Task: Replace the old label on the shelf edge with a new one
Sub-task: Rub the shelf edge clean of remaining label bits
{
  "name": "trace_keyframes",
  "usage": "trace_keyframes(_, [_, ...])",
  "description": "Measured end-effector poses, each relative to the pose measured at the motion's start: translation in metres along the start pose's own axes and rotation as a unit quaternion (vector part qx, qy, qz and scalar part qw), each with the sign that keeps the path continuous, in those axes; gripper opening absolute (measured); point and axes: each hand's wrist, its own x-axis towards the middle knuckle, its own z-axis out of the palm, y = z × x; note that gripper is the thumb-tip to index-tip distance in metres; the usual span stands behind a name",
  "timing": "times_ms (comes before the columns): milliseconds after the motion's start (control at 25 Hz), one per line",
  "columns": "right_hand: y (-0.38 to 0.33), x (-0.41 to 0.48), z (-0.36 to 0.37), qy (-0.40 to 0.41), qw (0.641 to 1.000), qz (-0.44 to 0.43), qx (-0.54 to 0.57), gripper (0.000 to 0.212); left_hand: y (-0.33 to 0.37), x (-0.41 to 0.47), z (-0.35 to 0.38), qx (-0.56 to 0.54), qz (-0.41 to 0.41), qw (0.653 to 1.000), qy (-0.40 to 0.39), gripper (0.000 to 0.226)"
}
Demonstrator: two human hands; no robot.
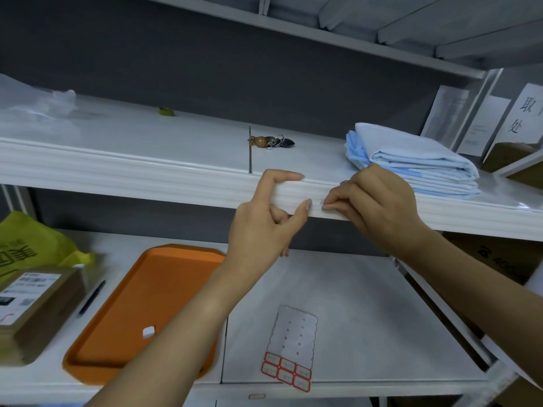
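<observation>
The white shelf edge (176, 183) runs across the middle of the view. My left hand (264, 221) straddles it, index finger on top and thumb under the front lip, fingers apart and holding nothing. Just to its right, my right hand (379, 207) pinches its fingertips against the edge on a small label (321, 203); only a sliver with faint marks shows between the two hands. On the lower shelf lies a label sheet (291, 342), mostly peeled, with several red-bordered labels (286, 373) at its near end.
Folded blue cloth (411, 160) and a key bunch (270, 141) sit on the upper shelf by my hands. Below are an orange tray (141, 306) holding a small white scrap (148, 331), a pen (92, 296), a cardboard parcel (32, 309) and a yellow-green bag (29, 245).
</observation>
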Motion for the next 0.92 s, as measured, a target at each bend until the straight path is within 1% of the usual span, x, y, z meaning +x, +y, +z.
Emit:
trace_keyframes(160, [0.0, 0.0, -0.001, 0.014, 1.0, -0.008, 0.02, 0.028, -0.001, 0.0, -0.001, 0.005, 0.002, 1.0, -0.002, 0.033])
trace_keyframes(280, [0.0, -0.001, -0.003, 0.016, 0.999, 0.008, 0.041, 0.022, -0.002, 0.001, -0.001, 0.003, 0.002, 1.0, -0.003, 0.033])
trace_keyframes(440, [0.001, -0.007, -0.007, -0.01, 0.998, 0.026, 0.054, 0.027, -0.003, 0.001, 0.0, -0.002, -0.001, 1.0, -0.002, 0.033])
trace_keyframes(560, [0.0, -0.009, -0.009, -0.011, 0.998, 0.051, 0.047, 0.033, -0.002, 0.0, 0.0, -0.005, -0.002, 1.0, 0.0, 0.032])
trace_keyframes(720, [-0.008, -0.016, -0.012, -0.005, 0.994, 0.101, 0.042, 0.026, 0.002, 0.0, -0.003, -0.056, -0.013, 0.998, -0.019, 0.025])
trace_keyframes(800, [-0.013, -0.019, -0.01, -0.001, 0.993, 0.117, 0.022, 0.025, 0.006, -0.005, -0.005, -0.087, -0.025, 0.995, -0.027, 0.029])
trace_keyframes(840, [-0.016, -0.019, -0.009, 0.003, 0.992, 0.126, 0.016, 0.025, 0.007, -0.008, -0.006, -0.075, -0.02, 0.997, -0.014, 0.032])
trace_keyframes(920, [-0.021, -0.018, -0.007, 0.013, 0.99, 0.142, 0.017, 0.026, 0.009, -0.015, -0.008, 0.009, 0.006, 0.999, 0.044, 0.033])
